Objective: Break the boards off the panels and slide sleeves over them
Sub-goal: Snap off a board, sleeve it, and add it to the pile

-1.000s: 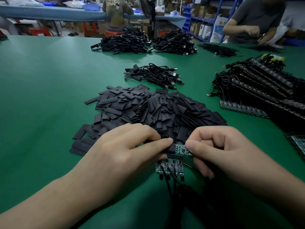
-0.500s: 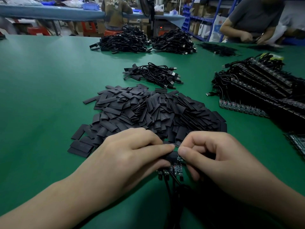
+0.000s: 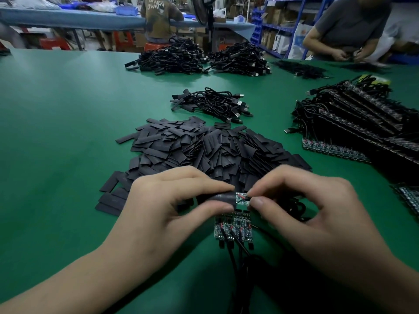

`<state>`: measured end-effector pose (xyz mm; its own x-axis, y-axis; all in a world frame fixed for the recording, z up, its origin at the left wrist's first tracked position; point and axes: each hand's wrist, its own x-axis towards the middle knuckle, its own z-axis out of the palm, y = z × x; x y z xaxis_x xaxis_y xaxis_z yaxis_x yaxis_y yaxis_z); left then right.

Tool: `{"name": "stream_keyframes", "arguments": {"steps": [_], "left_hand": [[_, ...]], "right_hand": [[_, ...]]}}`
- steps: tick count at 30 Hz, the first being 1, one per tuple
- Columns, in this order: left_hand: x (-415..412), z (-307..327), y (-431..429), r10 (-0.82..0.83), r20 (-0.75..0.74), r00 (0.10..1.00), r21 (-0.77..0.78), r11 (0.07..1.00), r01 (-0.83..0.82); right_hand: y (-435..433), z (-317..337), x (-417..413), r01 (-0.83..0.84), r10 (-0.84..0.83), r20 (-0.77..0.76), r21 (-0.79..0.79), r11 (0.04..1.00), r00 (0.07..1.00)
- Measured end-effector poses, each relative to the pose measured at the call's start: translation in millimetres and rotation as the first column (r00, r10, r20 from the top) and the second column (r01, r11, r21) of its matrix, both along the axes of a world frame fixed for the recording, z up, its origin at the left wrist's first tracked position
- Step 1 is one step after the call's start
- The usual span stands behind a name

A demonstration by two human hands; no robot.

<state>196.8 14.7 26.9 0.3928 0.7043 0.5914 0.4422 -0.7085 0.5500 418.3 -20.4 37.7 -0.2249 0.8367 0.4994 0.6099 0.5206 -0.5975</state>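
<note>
Reaches in from the near corners with both bare forearms. Pinches a black sleeve [image 3: 221,198] between thumb and forefinger of the left hand [image 3: 163,207], other fingers curled beneath. Nips the exposed end of a small board [image 3: 242,198] with thumb and forefinger tips of the right hand [image 3: 313,214], remaining fingers bent. Holds both just above the green table [image 3: 68,121], fingertips nearly meeting.

Directly below the grip, flat on the table: a short panel [image 3: 233,226] of a few joined boards, with black cables [image 3: 235,257] trailing toward the near edge. Just behind the hands, partly hidden by them: a broad heap of loose sleeves [image 3: 204,150]. Further back, a small cable bundle [image 3: 210,104] with USB plugs. Off right, a stack of dark panels [image 3: 362,123] tangled in wire. At the far edge, big cable heaps [image 3: 172,57] and two people [image 3: 349,21] working.

As for the held board: mostly inside the sleeve, only a pale green end with red and black wires showing.
</note>
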Motion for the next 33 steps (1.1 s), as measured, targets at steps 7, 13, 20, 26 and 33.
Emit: {"name": "stream_keyframes", "arguments": {"steps": [7, 13, 20, 26, 33], "left_hand": [[1.1, -2.3, 1.4, -0.064, 0.041, 0.997, -0.037, 0.997, 0.066], [3.2, -3.5, -1.6, -0.087, 0.040, 0.995, -0.008, 0.996, 0.087], [2.5, -1.2, -3.8, -0.020, 0.084, 0.996, -0.020, 1.000, 0.022], [2.9, -1.2, -3.9, -0.035, 0.072, 0.997, 0.007, 0.999, 0.034], [2.4, -1.1, -2.2, 0.037, 0.087, 0.996, 0.060, 0.997, -0.042]], "right_hand": [[-0.7, 0.1, -2.2, 0.009, -0.013, 0.040, 0.098, 0.995, 0.999], [-2.1, -0.3, -8.7, -0.007, 0.006, 0.009, 0.121, 0.993, 1.000], [-3.3, 1.6, -5.9, 0.052, -0.054, 0.008, 0.154, 0.987, 0.999], [-4.5, -0.9, -8.5, 0.056, -0.070, 0.060, 0.214, 0.975, 0.996], [-3.8, 2.1, -7.7, -0.017, 0.000, -0.140, -0.116, 0.993, 0.990]]}}
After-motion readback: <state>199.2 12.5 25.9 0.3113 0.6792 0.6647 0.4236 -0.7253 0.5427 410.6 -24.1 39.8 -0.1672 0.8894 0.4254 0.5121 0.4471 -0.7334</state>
